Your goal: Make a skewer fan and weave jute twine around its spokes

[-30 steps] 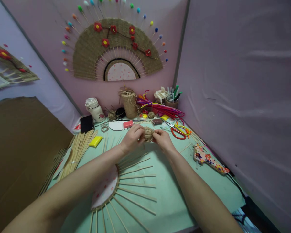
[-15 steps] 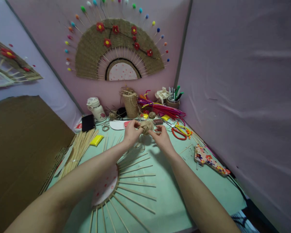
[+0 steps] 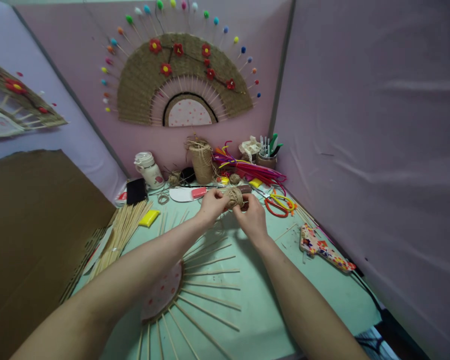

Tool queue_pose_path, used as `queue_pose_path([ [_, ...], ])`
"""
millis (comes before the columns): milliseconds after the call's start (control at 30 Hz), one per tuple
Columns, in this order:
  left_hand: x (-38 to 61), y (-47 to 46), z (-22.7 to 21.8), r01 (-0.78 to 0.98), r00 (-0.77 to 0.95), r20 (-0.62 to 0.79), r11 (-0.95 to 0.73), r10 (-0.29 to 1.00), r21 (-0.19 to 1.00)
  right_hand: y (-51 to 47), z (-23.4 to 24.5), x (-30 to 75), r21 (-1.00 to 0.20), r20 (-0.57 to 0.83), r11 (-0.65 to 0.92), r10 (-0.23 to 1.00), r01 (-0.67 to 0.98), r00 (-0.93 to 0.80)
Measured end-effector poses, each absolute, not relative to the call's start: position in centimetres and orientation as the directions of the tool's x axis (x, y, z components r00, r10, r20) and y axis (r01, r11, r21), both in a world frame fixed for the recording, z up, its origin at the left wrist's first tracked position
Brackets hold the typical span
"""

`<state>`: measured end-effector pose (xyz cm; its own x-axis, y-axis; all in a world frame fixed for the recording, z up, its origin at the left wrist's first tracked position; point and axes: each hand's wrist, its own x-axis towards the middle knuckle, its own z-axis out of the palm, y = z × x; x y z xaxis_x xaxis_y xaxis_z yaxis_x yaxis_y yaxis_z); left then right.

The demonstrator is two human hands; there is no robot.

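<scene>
Between my two hands, above the middle of the table, is a small ball of twine [image 3: 234, 196]. My left hand [image 3: 213, 204] pinches it from the left with thumb and fingers. On its right side the fingers of my right hand [image 3: 250, 214] are closed against it. Loose twine [image 3: 219, 227] trails faintly under the hands. Below my left forearm lies a half-round fan base [image 3: 164, 295] in white with pink dots, thin sticks [image 3: 212, 285] spreading out from its curved edge. The forearm hides part of it.
Scissors [image 3: 277, 206] and a flower-patterned glue gun [image 3: 324, 247] lie on the right. A bundle of sticks [image 3: 123, 227] and a yellow packet [image 3: 149, 218] are at left. Behind stand a white bottle [image 3: 149, 170], a twine cone [image 3: 201, 162] and pipe cleaners [image 3: 247, 167]. A finished fan [image 3: 135, 92] hangs on the wall.
Both hands and the twine ball have shifted slightly right. My right hand has closed in on the ball, its fingers curling where they were more spread. The view has tilted up a little.
</scene>
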<state>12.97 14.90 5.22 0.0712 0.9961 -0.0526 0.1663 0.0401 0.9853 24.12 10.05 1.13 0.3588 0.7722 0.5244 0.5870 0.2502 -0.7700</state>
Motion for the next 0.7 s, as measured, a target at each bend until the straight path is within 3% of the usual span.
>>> queue_pose_path([
  [300, 12.3, 14.6, 6.9, 0.186, 0.167, -0.201, 0.169, 0.965, 0.968, 10.2, 1.0, 24.4, -0.846, 0.423, 0.195, 0.813, 0.496, 0.401],
  [400, 11.3, 15.3, 7.5, 0.233, 0.238, -0.335, 0.281, 0.912, 0.931, 10.8, 0.7, 25.0, -0.895, 0.344, 0.141, 0.823, 0.424, 0.452],
  [500, 9.8, 16.4, 8.4, 0.241, 0.340, -0.534, 0.478, 0.774, 0.845, 11.7, 0.2, 26.6, -0.929, 0.270, 0.076, 0.807, 0.361, 0.525],
  [600, 8.1, 17.7, 9.4, 0.094, 0.414, -0.562, 0.580, 0.716, 0.809, 12.3, -0.2, 28.9, -0.950, 0.245, 0.054, 0.739, 0.307, 0.628],
  [700, 6.9, 19.2, 10.1, -0.201, 0.356, -0.418, 0.505, 0.836, 0.839, 12.4, 0.1, 30.9, -0.963, 0.248, 0.077, 0.630, 0.259, 0.736],
])
